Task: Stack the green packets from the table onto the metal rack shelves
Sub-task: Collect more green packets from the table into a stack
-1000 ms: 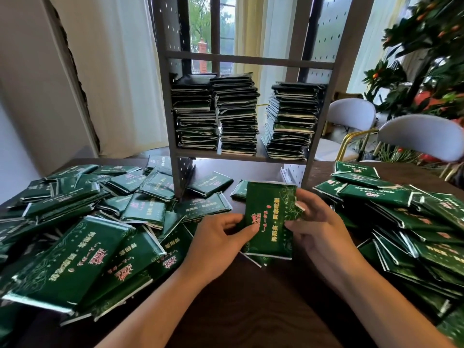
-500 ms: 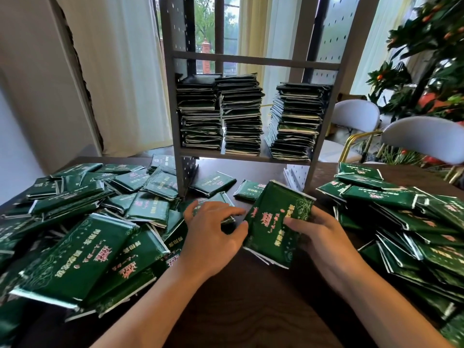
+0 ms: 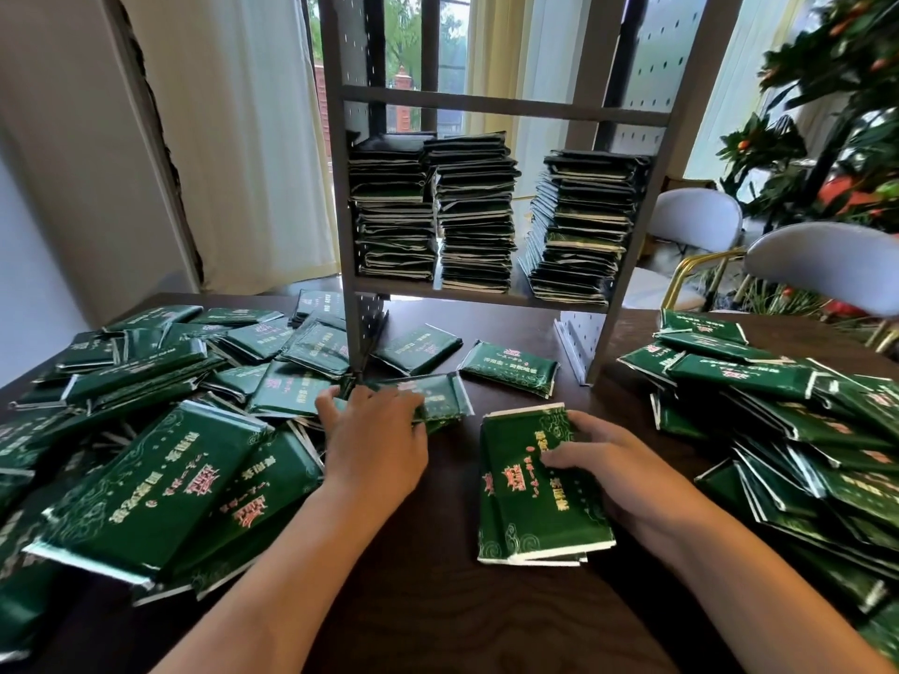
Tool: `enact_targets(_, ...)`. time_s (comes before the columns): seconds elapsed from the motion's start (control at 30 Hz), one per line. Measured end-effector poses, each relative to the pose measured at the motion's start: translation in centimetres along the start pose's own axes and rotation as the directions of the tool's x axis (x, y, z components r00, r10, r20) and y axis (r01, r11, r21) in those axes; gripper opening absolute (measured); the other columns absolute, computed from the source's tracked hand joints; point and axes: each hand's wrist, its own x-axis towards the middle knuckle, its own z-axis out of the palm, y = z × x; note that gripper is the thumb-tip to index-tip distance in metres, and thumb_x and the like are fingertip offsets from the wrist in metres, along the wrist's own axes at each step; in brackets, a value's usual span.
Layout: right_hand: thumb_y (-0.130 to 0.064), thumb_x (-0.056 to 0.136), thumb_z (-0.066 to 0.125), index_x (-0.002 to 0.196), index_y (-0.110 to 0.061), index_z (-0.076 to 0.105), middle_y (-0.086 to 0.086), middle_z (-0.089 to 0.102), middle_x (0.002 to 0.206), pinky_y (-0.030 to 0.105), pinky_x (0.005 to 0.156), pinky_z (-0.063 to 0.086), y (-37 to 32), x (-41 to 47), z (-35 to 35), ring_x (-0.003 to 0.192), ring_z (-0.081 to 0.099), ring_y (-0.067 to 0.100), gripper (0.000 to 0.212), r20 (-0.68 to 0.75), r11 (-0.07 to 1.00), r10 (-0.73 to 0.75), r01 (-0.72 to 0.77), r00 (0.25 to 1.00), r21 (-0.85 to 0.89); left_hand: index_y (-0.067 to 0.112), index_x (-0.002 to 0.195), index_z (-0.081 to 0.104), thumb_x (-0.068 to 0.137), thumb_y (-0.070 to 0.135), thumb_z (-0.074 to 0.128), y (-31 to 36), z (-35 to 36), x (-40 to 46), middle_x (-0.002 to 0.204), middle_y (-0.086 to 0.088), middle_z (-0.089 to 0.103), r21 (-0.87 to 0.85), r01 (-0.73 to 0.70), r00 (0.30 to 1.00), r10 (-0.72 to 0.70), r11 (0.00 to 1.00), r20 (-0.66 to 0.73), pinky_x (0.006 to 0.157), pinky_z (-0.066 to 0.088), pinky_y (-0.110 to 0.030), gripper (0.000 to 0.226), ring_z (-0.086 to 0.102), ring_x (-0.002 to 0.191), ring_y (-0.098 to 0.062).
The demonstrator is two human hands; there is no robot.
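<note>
While the rack stands at the far middle of the counter, both hands work on the dark surface in front of it. The right hand holds a small bundle of packets just in front of the rack's right post; its grip is closed on the bundle, thumb across the printed top face and fingers curled round the far right edge. The bundle lies nearly flat, and whether its underside touches the counter cannot be told. The left hand reaches toward the rack's left post, its fingers curled over a single packet that lies at the near foot of that post; the grip is on this packet, though the fingertips are blurred.

On the rack's lower shelf stand three tall stacks of packets, two touching at the left and one apart at the right. The shelf above carries nothing that shows.

Left of the rack, a loose heap of packets spreads across the counter. Right of the rack lies a second heap. Two loose packets lie under the rack between its posts. Behind the rack's right side stand white chairs and a plant.
</note>
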Motion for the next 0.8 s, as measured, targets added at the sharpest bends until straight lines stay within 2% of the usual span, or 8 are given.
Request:
enact_targets(0.1,0.001,0.09,0.062,0.125,-0.011,0.06,0.02,0.076,0.101,0.049,0.083,0.061,0.0,0.0,0.1,0.09,0.073,0.04,0.036,-0.011,1.0,-0.004,0.004,1.0,-0.003,0.038,0.123,0.065,0.1,0.031,0.052,0.1,0.1,-0.2,0.118,0.015,0.067,-0.019,-0.07,0.995,0.068,0.997,-0.077,0.106,0.013,-0.039,0.028,0.055,0.116,-0.012)
enact_targets(0.17,0.001,0.09,0.063,0.126,-0.011,0.059,0.021,0.076,0.101,0.051,0.085,0.06,0.0,0.1,0.1,0.091,0.073,0.041,0.038,-0.023,1.0,-0.003,0.003,1.0,0.003,0.036,0.118,0.069,0.098,0.029,0.055,0.1,0.2,-0.1,0.113,0.015,0.069,-0.097,-0.099,0.986,0.084,0.99,-0.145,0.103,0.017,-0.036,0.026,0.06,0.109,-0.011)
enact_targets(0.33,0.0,0.09,0.064,0.127,-0.013,0.059,0.02,0.076,0.103,0.056,0.09,0.057,0.2,0.3,0.0,0.095,0.073,0.042,0.039,-0.03,1.0,0.0,0.0,1.0,0.013,0.03,0.109,0.074,0.091,0.025,0.066,0.6,0.5,-0.3,0.098,0.013,0.072,-0.29,-0.179,0.951,0.091,0.94,-0.295,0.095,0.037,-0.033,0.021,0.066,0.091,-0.014)
enact_targets(0.5,0.001,0.09,0.063,0.121,-0.012,0.062,0.019,0.076,0.101,0.054,0.087,0.058,0.3,0.5,-0.1,0.091,0.074,0.039,0.034,-0.055,0.999,0.012,-0.01,0.998,0.035,0.02,0.106,0.073,0.09,0.014,0.071,1.6,0.1,-0.8,0.096,0.012,0.071,-0.491,-0.303,0.895,0.067,0.817,-0.44,0.073,0.048,-0.009,0.017,0.065,0.085,-0.002)
enact_targets(0.6,0.001,0.091,0.062,0.121,-0.013,0.062,0.018,0.076,0.101,0.052,0.084,0.059,0.4,0.6,-0.2,0.091,0.074,0.038,0.033,-0.065,0.998,0.001,0.002,0.998,0.056,0.023,0.103,0.072,0.091,0.017,0.072,2.2,-0.2,-1.4,0.087,0.021,0.068,-0.669,-0.272,0.921,-0.015,0.691,-0.39,0.067,0.055,-0.016,0.013,0.066,0.084,0.001)
enact_targets(0.67,0.002,0.092,0.061,0.119,-0.013,0.063,0.018,0.076,0.101,0.054,0.086,0.059,0.3,0.5,0.0,0.093,0.074,0.038,0.031,-0.07,0.998,-0.021,0.025,0.997,0.06,0.028,0.099,0.071,0.091,0.02,0.072,2.4,-0.5,-1.7,0.084,0.019,0.069,-0.746,-0.248,0.947,-0.009,0.618,-0.323,0.064,0.057,-0.021,0.011,0.067,0.083,0.001)
enact_targets(0.73,0.003,0.092,0.061,0.118,-0.014,0.064,0.018,0.076,0.102,0.055,0.087,0.058,0.3,0.4,0.2,0.093,0.074,0.037,0.031,-0.077,0.997,-0.04,0.044,0.996,0.062,0.029,0.099,0.072,0.092,0.029,0.069,2.5,-0.6,-1.9,0.092,0.018,0.071,-0.797,-0.262,0.964,0.112,0.545,-0.241,0.065,0.057,-0.023,0.008,0.069,0.084,-0.003)
enact_targets(0.8,0.004,0.091,0.06,0.118,-0.014,0.066,0.018,0.076,0.102,0.051,0.084,0.06,0.3,0.2,0.3,0.09,0.074,0.036,0.033,-0.069,0.997,-0.061,0.064,0.996,0.051,0.024,0.105,0.076,0.092,0.044,0.06,2.8,-0.3,-2.2,0.102,0.016,0.073,-0.841,-0.235,0.955,0.277,0.488,-0.107,0.074,0.058,-0.025,0.029,0.069,0.094,-0.006)
